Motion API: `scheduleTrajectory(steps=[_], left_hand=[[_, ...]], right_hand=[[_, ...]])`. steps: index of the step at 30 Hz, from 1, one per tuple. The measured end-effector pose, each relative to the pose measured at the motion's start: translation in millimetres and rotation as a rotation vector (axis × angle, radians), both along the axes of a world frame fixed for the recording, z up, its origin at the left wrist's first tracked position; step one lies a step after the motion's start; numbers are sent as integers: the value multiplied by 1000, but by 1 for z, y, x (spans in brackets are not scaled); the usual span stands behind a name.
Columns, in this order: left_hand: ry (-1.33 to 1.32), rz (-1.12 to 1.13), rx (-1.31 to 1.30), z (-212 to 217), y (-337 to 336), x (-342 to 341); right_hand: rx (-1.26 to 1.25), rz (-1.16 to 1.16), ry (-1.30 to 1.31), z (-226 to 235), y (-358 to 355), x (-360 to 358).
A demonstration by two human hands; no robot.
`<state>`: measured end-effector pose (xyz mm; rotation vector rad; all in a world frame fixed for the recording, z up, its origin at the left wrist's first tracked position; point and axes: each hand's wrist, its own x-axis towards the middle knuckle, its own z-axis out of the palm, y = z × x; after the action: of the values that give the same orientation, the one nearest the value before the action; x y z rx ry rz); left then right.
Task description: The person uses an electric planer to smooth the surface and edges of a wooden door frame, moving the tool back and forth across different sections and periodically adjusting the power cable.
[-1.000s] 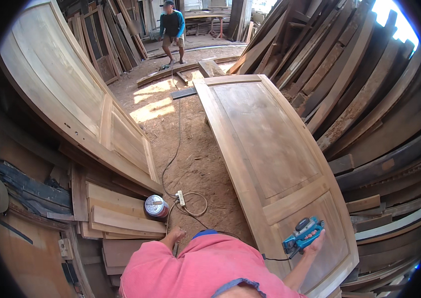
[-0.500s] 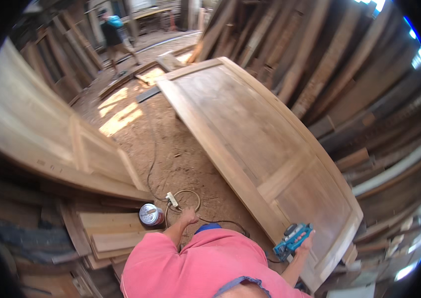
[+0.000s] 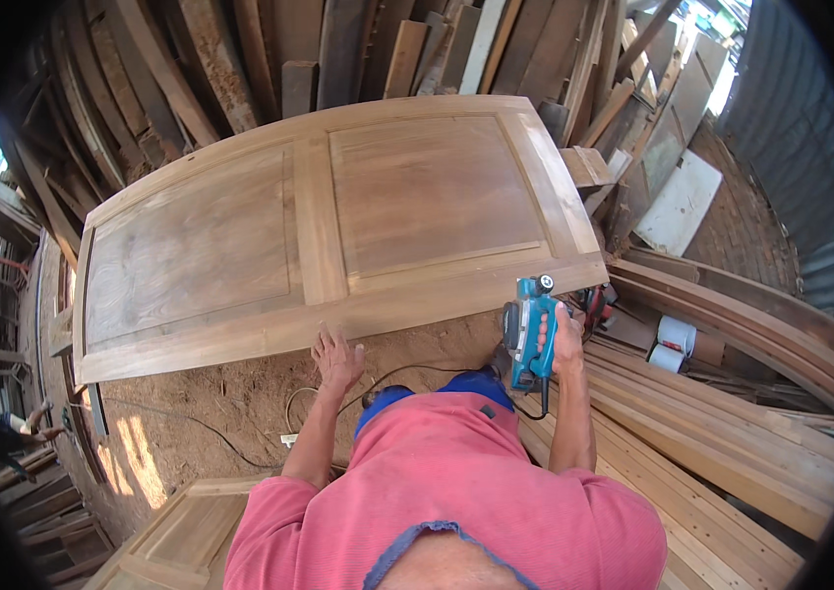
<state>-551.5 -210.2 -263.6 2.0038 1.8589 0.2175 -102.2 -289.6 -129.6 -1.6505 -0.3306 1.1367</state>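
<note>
A wooden panel door (image 3: 322,251) lies across in front of me, two recessed panels facing up. My right hand (image 3: 565,339) is wrapped round the handle of a blue electric hand planer (image 3: 531,331), held near the door's right front corner; its black cord hangs down. With fingers spread, my left hand (image 3: 336,360) is at the door's near edge, holding nothing. Whether its fingertips touch the wood I cannot tell.
Rough boards (image 3: 230,74) lean in a row behind the door. To my right are stacked long planks (image 3: 678,433) and white containers (image 3: 673,339). Another panel door (image 3: 176,536) lies at the lower left. A cord (image 3: 206,423) crosses the dirt floor. Far left, a person (image 3: 6,438) is partly visible.
My view has swung to the right, so the door now lies crosswise ahead. My left hand has moved from low by the socket strip to the door's near edge. The planer stays in my right hand.
</note>
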Motion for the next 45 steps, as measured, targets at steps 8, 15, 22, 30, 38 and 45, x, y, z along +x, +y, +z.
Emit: scheduleTrajectory(steps=[8,15,22,30,38,45], left_hand=[[-54,-195,-18,-21,80,217],[231,128,-118,-45,117,396],[313,162,-84,-58,113,413],[259,229,-133,-44,114,396],[163,190,-105,-39,112,390],[-351,-195,-92,6,57,376]], right_hand=[[76,-51,150,-9,-10,128],[34,-38,-12,-24,32,255],[123,-144,-66,-4,41,330],[-228,-121,132,-48,19,353],[-22,3,194,-26,33,333],[188,37,415,0,93,299]])
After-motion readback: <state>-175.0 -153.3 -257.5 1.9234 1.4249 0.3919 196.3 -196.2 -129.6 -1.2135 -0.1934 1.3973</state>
